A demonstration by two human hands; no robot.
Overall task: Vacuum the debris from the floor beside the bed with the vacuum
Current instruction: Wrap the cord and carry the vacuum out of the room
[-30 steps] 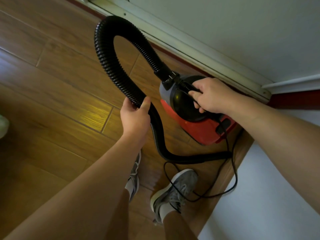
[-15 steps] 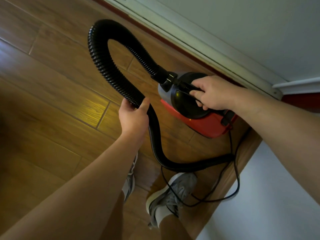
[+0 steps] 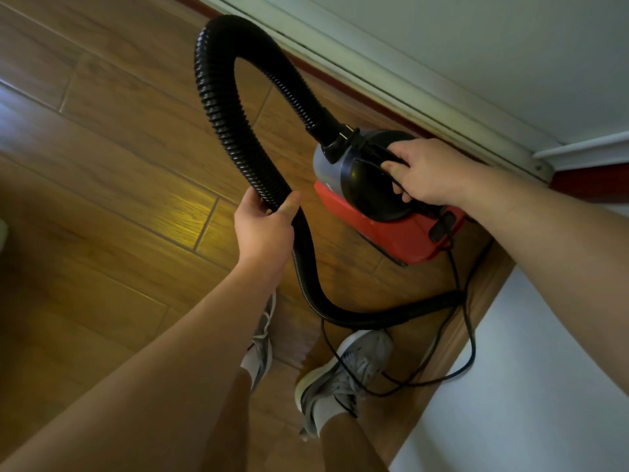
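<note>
Right hand [image 3: 425,172]: fingers [image 3: 396,170] clamped round vacuum [image 3: 384,212] handle, body just below them, seemingly lifted off floor [image 3: 102,165] for carrying. Left hand [image 3: 265,229] grips hose [image 3: 218,97] mid-length, probably to steady the loop arching beyond.

- Left hand [image 3: 263,229] reaches forward on an outstretched bare arm, curled round the hose [image 3: 218,107].
- Right hand [image 3: 425,172], forearm coming in from the right, grips the vacuum [image 3: 391,229] by its top handle.
</note>
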